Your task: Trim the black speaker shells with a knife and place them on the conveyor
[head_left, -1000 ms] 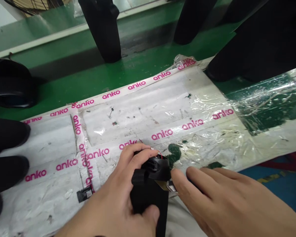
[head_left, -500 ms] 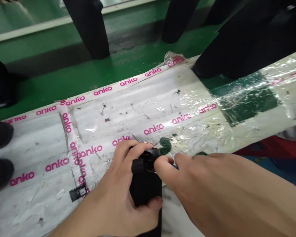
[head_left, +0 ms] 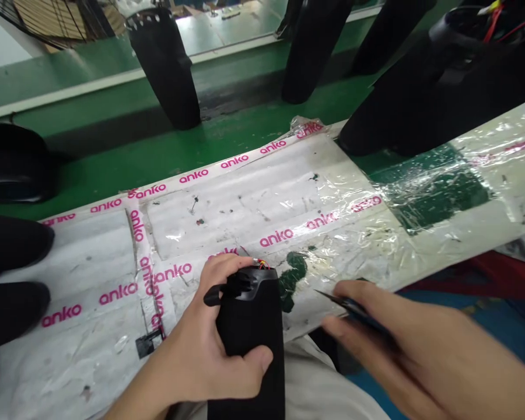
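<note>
My left hand (head_left: 201,356) is wrapped round a tall black plastic housing (head_left: 249,326) that stands upright at the near edge of the bench. Thin red and yellow wires (head_left: 262,263) poke out of its top end. My right hand (head_left: 411,356) sits to the right of the housing, apart from it, and grips a thin dark tool (head_left: 354,308) whose point aims left toward the housing. The fingers of my right hand are slightly smeared by motion.
The bench is covered with white padding (head_left: 245,198) held by pink "anko" tape and clear film. Several black housings (head_left: 166,64) stand on the green belt (head_left: 114,146) behind. More black parts (head_left: 13,251) lie at the left. A small black piece (head_left: 147,345) rests on the padding.
My right hand has drawn back to the right, away from the housing's top, now with the dark tool showing in it. The left hand has kept its hold and turned the housing slightly.
</note>
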Available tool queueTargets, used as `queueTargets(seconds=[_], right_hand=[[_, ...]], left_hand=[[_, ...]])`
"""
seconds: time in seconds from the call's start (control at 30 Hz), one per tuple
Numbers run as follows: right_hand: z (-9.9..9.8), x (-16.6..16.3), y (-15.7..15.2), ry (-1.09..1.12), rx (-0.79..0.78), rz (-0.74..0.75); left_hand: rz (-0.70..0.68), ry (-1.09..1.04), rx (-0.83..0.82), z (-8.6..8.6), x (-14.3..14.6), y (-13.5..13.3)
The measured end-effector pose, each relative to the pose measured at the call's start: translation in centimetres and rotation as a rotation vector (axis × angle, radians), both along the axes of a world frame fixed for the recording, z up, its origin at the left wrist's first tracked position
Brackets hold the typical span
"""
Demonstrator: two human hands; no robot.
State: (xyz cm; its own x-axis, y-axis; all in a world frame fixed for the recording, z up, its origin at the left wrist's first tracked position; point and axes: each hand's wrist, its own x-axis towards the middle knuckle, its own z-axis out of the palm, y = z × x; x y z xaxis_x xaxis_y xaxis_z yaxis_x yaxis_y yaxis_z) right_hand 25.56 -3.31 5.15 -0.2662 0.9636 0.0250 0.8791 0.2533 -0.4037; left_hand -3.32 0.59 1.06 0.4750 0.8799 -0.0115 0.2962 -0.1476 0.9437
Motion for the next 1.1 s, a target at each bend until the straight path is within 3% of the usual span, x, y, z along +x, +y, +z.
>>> queueTargets(seconds=[0.13,0.2,0.3,0.47,0.57,0.67,0.83,0.9,0.97,1.1], right_hand=[[-2.7,-5.3,-0.5,0.627,-0.43,-0.171],[-3.4,-7.2,-0.7,0.802,-0.589,-0.252],[-3.4,-9.0,-0.7,0.976,-0.781,-0.264],[-3.0,-9.4,-0.6,1.225,-0.885,-0.307],[-3.3,-8.9,-0.5,1.162,-0.876,-0.334],[-3.7,-8.3,-0.3,0.949,-0.722,-0.283],[-3.7,-7.3,-0.1,0.388,0.124,0.024],[-3.1,-6.6,-0.1,0.14,0.333,0.085],[-2.3,-5.8,-0.1,-0.031,0.373,0.11],[-1.5,-4.4,-0.1,-0.159,0.315,0.163]], left_hand=[[0.154,-0.017,0.144,0.1,-1.3,-1.0],[0.282,0.023,0.254,0.7,-1.9,-1.6],[0.344,0.23,0.224,2.1,-2.3,-2.5],[0.271,0.399,0.098,3.2,-1.6,-2.5],[0.299,0.321,-0.065,3.1,-1.7,-1.9],[0.341,0.155,-0.194,3.0,-2.2,-1.2],[0.346,-0.081,-0.274,1.9,-1.6,-1.3],[0.294,-0.142,-0.267,1.2,-0.5,-2.0],[0.242,-0.131,-0.212,0.5,0.6,-2.7],[0.171,-0.005,-0.038,0.2,1.8,-3.1]])
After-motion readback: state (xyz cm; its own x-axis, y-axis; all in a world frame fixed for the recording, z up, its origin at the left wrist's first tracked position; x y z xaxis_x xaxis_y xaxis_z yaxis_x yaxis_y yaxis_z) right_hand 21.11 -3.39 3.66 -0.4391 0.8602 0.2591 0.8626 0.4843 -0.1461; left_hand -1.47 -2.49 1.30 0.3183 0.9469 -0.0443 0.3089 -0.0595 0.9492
